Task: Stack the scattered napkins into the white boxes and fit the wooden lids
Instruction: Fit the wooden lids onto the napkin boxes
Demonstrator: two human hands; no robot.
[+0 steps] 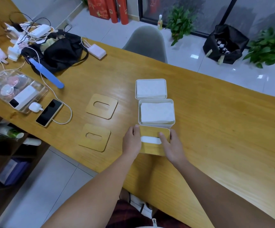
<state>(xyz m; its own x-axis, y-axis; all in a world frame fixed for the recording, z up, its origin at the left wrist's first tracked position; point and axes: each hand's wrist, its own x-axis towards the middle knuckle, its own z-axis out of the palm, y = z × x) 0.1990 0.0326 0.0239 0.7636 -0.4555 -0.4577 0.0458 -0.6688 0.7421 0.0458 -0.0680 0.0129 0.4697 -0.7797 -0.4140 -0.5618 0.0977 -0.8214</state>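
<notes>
We see our left hand [132, 141] and right hand [172, 146] curled round the ends of the rectangular wooden lid with the oval slot [155, 140], seated on the nearest white box; that box is almost wholly hidden beneath lid and hands. Beyond this lid, touching in a row, stand two open white plastic boxes [156, 111] filled with white napkins [156, 112]. Left of it lie two loose slotted wooden lids [95, 137]. No writing is legible.
</notes>
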